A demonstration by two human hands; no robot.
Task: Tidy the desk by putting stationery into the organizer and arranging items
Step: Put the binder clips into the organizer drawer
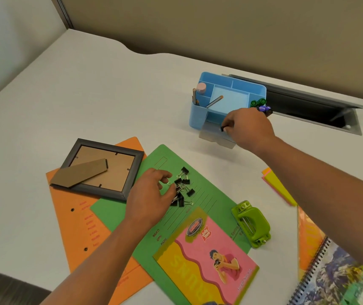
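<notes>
Left hand (149,199): fingers loosely curled and apart, tips at the heap of binder clips (182,188) on the green folder (200,172). Right hand (249,128): thumb and forefinger pinch a single black clip (222,129) over the clear drawer (214,137), which stands open at the front of the blue desk organizer (198,115).

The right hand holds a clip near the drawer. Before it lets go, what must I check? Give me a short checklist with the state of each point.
1. The drawer is pulled out of the organizer: ok.
2. The right hand pinches a clip: ok.
3. The clip is above the drawer: ok.
4. Room left in the drawer: cannot tell, its inside is blurred.
5. The left hand is at the clip pile: ok.
6. The green folder is free of clips: not ok, many remain.
</notes>
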